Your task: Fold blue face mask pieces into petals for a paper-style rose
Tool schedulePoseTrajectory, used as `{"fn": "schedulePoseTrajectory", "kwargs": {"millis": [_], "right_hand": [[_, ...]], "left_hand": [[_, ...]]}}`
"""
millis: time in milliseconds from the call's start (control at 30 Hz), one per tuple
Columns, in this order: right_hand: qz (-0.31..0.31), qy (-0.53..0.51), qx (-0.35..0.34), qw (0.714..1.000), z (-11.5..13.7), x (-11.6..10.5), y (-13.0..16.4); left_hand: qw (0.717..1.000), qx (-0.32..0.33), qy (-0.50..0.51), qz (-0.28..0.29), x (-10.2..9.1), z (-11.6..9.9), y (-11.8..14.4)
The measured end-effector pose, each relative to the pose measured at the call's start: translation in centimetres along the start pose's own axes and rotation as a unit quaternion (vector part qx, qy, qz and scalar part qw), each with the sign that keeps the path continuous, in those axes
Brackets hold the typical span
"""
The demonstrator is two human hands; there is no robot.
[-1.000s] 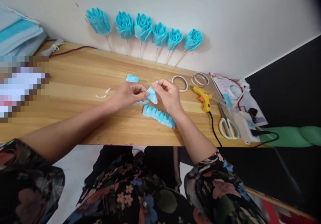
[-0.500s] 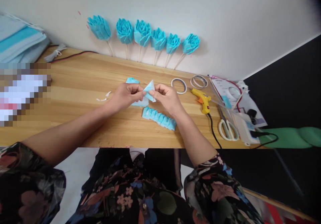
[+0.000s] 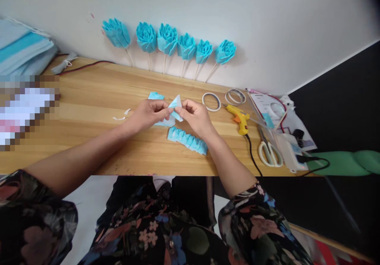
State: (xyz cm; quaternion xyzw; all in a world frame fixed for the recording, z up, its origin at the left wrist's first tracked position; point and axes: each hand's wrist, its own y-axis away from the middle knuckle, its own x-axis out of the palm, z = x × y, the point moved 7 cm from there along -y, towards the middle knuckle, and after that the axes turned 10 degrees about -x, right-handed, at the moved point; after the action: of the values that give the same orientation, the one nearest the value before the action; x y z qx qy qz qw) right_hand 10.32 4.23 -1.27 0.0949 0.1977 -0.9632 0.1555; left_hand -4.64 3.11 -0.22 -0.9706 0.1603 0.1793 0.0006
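Observation:
Between my two hands is a small folded piece of blue and white fabric (image 3: pixel 177 103), its pointed tip upward. My left hand (image 3: pixel 152 112) pinches its left side between thumb and forefinger. The right side is pinched by my right hand (image 3: pixel 194 116). Beneath the hands lie flat blue and white fabric pieces (image 3: pixel 156 95), partly covered by my left fingers. Nearer the table's front edge is an overlapping row of folded blue pieces (image 3: pixel 187 140).
Several blue fabric flowers (image 3: pixel 168 39) on sticks lean against the wall. On the right are tape rolls (image 3: pixel 211 101), a yellow glue gun (image 3: pixel 239 118), scissors (image 3: pixel 270 154) and a power strip (image 3: pixel 292 156). White scraps (image 3: pixel 119 118) lie left; a stack of blue-white sheets (image 3: pixel 26 51) sits far left.
The folded piece has tilted slightly and looks narrower between my fingers. Both hands keep their pinch in nearly the same place.

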Motion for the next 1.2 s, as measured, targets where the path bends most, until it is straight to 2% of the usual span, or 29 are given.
{"fn": "schedulePoseTrajectory", "kwargs": {"millis": [233, 467, 800, 1000, 1200], "right_hand": [[-0.030, 0.001, -0.008, 1.000, 0.6, -0.7, -0.1], [0.002, -0.027, 0.022, 0.999, 0.3, 0.1, 0.0], [-0.009, -0.026, 0.011, 1.000, -0.2, 0.0, 0.0], [-0.014, -0.017, -0.011, 1.000, -0.2, 0.2, 0.1], [-0.058, 0.045, -0.079, 0.994, 1.2, -1.4, -0.2]], "left_hand": [[1.000, 0.015, 0.021, -0.018, -0.2, 0.1, -0.1], [0.999, 0.010, 0.027, -0.022, -0.3, 0.1, 0.0], [1.000, 0.005, 0.010, -0.018, 0.0, 0.0, 0.1], [0.998, -0.002, 0.064, 0.012, 0.4, 0.2, -0.1], [0.988, -0.038, 0.148, -0.010, -0.3, 1.4, -0.7]]}}
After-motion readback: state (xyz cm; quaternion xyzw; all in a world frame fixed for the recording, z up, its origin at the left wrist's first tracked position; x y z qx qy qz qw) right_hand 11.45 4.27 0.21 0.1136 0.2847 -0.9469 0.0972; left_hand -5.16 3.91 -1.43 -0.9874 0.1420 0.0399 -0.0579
